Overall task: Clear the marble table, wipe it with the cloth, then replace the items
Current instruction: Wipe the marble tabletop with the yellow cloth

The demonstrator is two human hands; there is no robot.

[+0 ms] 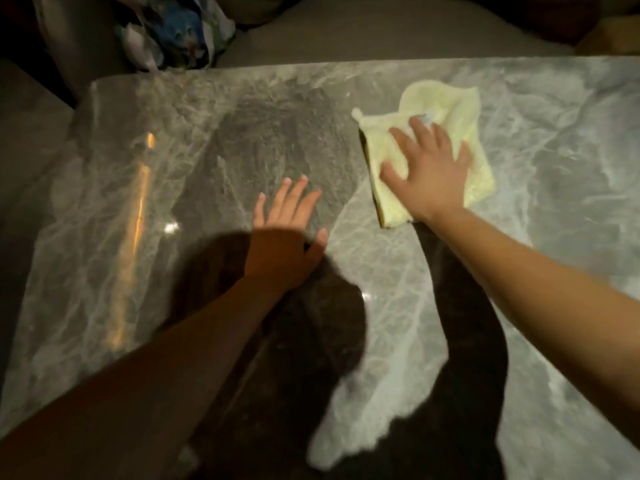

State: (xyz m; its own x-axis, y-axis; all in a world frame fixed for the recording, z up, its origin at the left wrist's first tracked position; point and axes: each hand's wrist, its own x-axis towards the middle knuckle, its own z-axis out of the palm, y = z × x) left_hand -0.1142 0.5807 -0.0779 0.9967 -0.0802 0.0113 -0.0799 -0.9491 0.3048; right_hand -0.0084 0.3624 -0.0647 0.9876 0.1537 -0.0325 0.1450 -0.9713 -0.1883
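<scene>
The grey marble table (536,174) fills most of the view, glossy and veined with white. A pale yellow cloth (450,109) lies flat on it at the upper right of centre. My right hand (427,171) presses down on the cloth with its fingers spread, covering the cloth's near half. My left hand (287,230) rests flat on the bare marble to the left of the cloth, fingers apart, holding nothing. Both forearms reach in from the bottom of the view and cast dark shadows on the tabletop.
Beyond the table's far edge stands a grey sofa seat (346,32). A crumpled blue and white bag (176,32) sits on it at the upper left. The table's left edge (45,188) runs diagonally down the left side.
</scene>
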